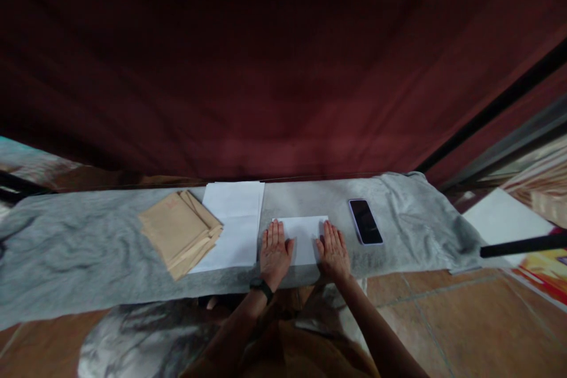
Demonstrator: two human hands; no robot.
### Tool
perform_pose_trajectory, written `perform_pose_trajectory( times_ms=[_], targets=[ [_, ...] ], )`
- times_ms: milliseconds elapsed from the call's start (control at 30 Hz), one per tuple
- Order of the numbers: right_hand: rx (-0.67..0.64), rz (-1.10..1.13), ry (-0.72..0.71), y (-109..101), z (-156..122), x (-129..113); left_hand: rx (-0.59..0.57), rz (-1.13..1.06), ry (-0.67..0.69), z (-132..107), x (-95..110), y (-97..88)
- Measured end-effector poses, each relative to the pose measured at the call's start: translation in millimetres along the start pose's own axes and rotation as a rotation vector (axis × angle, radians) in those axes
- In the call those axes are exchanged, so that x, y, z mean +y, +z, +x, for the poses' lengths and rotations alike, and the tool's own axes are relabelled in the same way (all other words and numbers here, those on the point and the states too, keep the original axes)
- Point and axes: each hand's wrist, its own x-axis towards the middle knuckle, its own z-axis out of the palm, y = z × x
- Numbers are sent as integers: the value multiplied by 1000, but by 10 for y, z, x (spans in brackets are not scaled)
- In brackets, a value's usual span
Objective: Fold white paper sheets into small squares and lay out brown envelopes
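Note:
A white sheet of paper (303,239), about half the size of the sheets beside it, lies on the grey cloth in front of me. My left hand (273,251) rests flat on its left edge, fingers stretched out, with a dark band on the wrist. On the right edge lies my right hand (333,252), also flat with straight fingers. Both palms face down, and neither hand grips anything. Whether the sheet is folded, I cannot tell. Just left of my left hand is a stack of larger white sheets (234,218), partly covered by several brown paper envelopes (177,230).
A phone (365,222) with a dark screen lies right of my right hand. The narrow surface is draped in wrinkled grey cloth (80,248). Behind it hangs a dark red curtain (283,100). Black bars (491,106) and a white panel (507,221) stand at the right.

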Motion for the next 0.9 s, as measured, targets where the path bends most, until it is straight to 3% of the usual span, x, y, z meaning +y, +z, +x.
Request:
perform_pose_trajectory(
  times_ms=[133,367,767,900],
  targets=[
    [17,-15,16,-1,2,-128,-10,1,5,-1,6,-8],
    [-76,19,-100,41,-169,-458,-18,21,8,-3,2,-12],
    [4,-143,-49,-108,-426,-29,-5,127,29,-172,-135,-107],
    [17,-195,-51,-86,-462,14,-5,171,10,-243,-36,-120]
  ],
)
